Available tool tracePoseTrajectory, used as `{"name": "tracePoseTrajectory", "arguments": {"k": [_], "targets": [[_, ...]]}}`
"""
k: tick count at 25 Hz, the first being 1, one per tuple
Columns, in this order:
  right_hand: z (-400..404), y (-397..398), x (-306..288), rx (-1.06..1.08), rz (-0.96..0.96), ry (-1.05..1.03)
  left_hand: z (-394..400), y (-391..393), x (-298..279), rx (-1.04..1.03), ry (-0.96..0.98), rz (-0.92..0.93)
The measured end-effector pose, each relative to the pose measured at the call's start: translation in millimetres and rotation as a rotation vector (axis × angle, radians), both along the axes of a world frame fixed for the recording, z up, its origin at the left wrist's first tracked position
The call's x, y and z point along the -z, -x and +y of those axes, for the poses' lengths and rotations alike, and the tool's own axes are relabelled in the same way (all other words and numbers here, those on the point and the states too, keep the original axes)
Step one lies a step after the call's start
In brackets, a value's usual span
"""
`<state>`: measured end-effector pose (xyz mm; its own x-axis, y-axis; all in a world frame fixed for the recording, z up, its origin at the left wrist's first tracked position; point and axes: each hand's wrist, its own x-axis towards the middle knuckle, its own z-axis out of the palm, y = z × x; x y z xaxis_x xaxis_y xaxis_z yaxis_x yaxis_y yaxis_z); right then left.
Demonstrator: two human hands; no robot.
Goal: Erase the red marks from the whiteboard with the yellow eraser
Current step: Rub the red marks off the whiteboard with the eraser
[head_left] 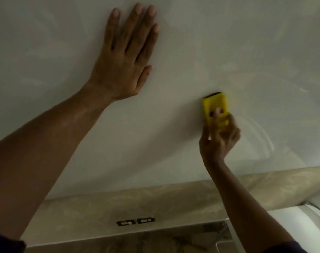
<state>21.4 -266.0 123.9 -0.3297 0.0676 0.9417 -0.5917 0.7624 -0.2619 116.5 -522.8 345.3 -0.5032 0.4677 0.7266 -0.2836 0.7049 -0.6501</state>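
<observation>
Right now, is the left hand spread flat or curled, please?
Spread flat: the left hand lies palm-down on the whiteboard, fingers extended.

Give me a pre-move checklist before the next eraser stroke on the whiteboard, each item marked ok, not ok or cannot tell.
1. Yellow eraser gripped by the right hand: ok.
2. Eraser's dark pad against the whiteboard: ok, as far as the blurred view shows.
3. Left hand flat on the board, clear of the eraser: ok.
4. Red marks left to wipe: cannot tell; none visible, only pale smears and arc streaks to the right of the eraser.
5. Room to stroke above the board's lower edge: ok.
</observation>
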Motion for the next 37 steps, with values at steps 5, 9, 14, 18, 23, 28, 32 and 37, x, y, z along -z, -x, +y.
{"name": "tracePoseTrajectory", "arguments": {"k": [5,9,14,18,23,28,32,37], "targets": [[43,33,-11,0.026,0.099,-0.080,11,-7,-1,-0.059,-0.046,-0.060],[-3,7,-20,0.049,-0.102,0.234,18,-7,-1,-0.061,-0.057,-0.057],[19,15,-21,-0.019,0.236,-0.253,26,-2,-1,-0.034,-0.041,-0.040],[20,37,-45,0.179,-0.244,0.571,40,5,-4,0.037,-0.031,-0.128],[33,26,-16,-0.054,0.132,-0.158,86,44,-11,0.138,0.040,-0.233],[40,46,-29,0.125,-0.235,0.571,112,76,-17,0.210,0.091,-0.200],[34,36,5,-0.093,0.231,-0.253,126,92,-23,0.280,0.104,-0.188],[100,87,-40,0.167,-0.077,0.383,128,96,-21,0.334,0.084,-0.125]]}}
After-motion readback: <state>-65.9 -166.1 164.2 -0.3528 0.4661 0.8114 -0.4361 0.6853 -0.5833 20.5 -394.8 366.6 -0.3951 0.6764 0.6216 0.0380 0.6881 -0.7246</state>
